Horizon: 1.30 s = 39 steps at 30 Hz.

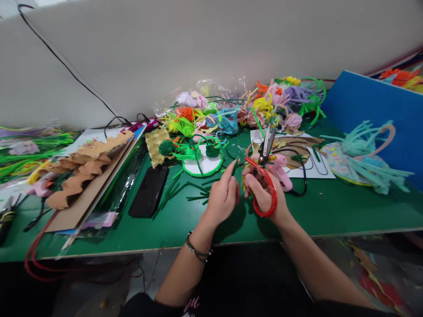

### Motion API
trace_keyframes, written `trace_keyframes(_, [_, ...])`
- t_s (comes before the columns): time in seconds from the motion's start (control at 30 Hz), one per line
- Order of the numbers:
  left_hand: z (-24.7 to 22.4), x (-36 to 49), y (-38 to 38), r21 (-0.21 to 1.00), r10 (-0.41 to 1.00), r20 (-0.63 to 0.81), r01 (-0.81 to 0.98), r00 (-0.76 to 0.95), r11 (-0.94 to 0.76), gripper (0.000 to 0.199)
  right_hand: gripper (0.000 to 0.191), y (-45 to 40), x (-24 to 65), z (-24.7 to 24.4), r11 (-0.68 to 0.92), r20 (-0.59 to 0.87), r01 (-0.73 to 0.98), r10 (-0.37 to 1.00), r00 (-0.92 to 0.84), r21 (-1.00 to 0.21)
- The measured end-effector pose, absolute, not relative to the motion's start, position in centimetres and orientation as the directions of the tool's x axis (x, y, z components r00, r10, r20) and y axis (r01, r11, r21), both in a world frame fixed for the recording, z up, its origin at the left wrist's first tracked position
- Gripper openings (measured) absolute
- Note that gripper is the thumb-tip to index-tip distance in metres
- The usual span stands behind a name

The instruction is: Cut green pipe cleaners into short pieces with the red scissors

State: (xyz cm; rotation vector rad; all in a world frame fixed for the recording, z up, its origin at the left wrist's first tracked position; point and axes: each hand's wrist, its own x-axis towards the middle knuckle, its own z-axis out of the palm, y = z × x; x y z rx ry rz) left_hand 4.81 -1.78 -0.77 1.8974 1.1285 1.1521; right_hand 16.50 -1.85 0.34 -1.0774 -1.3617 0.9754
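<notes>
Scissors (pixel 263 159) | red looped handles (pixel 274 198), grey blades (pixel 266 143) | strip (pixel 235 166): dark green

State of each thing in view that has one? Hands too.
Left hand: closed, pinching the green strip.
Green strip: held at the fingertips, pointing up.
Right hand: closed on the scissors.
Scissors: held, blades slightly parted.
Phone: lying flat, screen dark.
Glue gun: on its side, partly hidden.
Cut green pieces: scattered loose.
Blue board: standing, slanted.
</notes>
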Motion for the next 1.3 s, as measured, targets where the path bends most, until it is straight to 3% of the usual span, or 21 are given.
trace_keyframes(0.1, [-0.8, 4.7, -1.7, 0.654, 0.868, 0.422, 0.574, 0.263, -0.492, 0.043, 0.019, -1.7, 16.2, 0.9, 0.247, 0.247, -0.038, 0.969, 0.017, -0.968])
trace_keyframes(0.2, [-0.6, 4.7, -1.6, 0.353, 0.772, 0.553, 0.750, 0.315, -0.559, 0.039, 0.019, -1.5, 15.9, 1.5, 0.258, 0.253, -0.097, 0.966, 0.063, -0.961])
trace_keyframes(0.3, [-0.2, 4.9, -1.6, 0.075, 0.610, 0.704, 0.816, 0.363, -0.572, 0.037, 0.020, -1.5, 15.8, 1.8, 0.266, 0.255, -0.076, 0.958, 0.134, -0.961])
trace_keyframes(0.37, [0.1, 5.0, -1.6, -0.041, 0.535, 0.752, 0.837, 0.386, -0.546, 0.036, 0.018, -1.6, 16.0, 1.9, 0.287, 0.285, 0.010, 0.947, 0.150, -0.958])
trace_keyframes(0.43, [0.2, 5.1, -1.7, -0.067, 0.529, 0.751, 0.842, 0.396, -0.535, 0.037, 0.017, -1.9, 16.2, 2.1, 0.310, 0.324, 0.112, 0.936, 0.135, -0.944])
trace_keyframes(0.53, [0.3, 5.1, -1.9, 0.069, 0.608, 0.696, 0.807, 0.383, -0.587, 0.037, 0.016, -2.2, 16.5, 2.3, 0.337, 0.355, 0.150, 0.928, 0.115, -0.930])
trace_keyframes(0.63, [0.7, 4.8, -2.4, 0.335, 0.728, 0.589, 0.713, 0.352, -0.616, 0.034, 0.013, -2.5, 16.8, 2.5, 0.360, 0.369, 0.123, 0.928, 0.053, -0.925])
trace_keyframes(0.8, [1.5, 3.9, -3.5, 0.640, 0.865, 0.371, 0.582, 0.338, -0.502, 0.029, 0.016, -2.9, 16.7, 3.0, 0.376, 0.369, 0.149, 0.927, -0.068, -0.915])
trace_keyframes(0.97, [1.7, 3.5, -4.1, 0.760, 0.862, 0.291, 0.447, 0.415, -0.472, 0.024, 0.017, -3.0, 16.2, 3.1, 0.355, 0.352, 0.148, 0.935, -0.050, -0.923])
trace_keyframes(1.17, [1.8, 3.8, -4.6, 0.854, 0.910, 0.273, 0.356, 0.314, -0.379, 0.023, 0.033, -2.7, 17.0, 2.3, 0.385, 0.393, 0.168, 0.919, 0.012, -0.907])
trace_keyframes(1.23, [1.9, 3.9, -4.7, 0.864, 0.923, 0.287, 0.345, 0.257, -0.365, 0.023, 0.034, -2.7, 17.6, 1.5, 0.435, 0.448, 0.311, 0.893, -0.034, -0.845])
trace_keyframes(1.3, [1.9, 3.9, -4.8, 0.866, 0.930, 0.305, 0.348, 0.204, -0.360, 0.024, 0.037, -2.9, 17.9, 0.7, 0.488, 0.519, 0.513, 0.850, -0.092, -0.706])
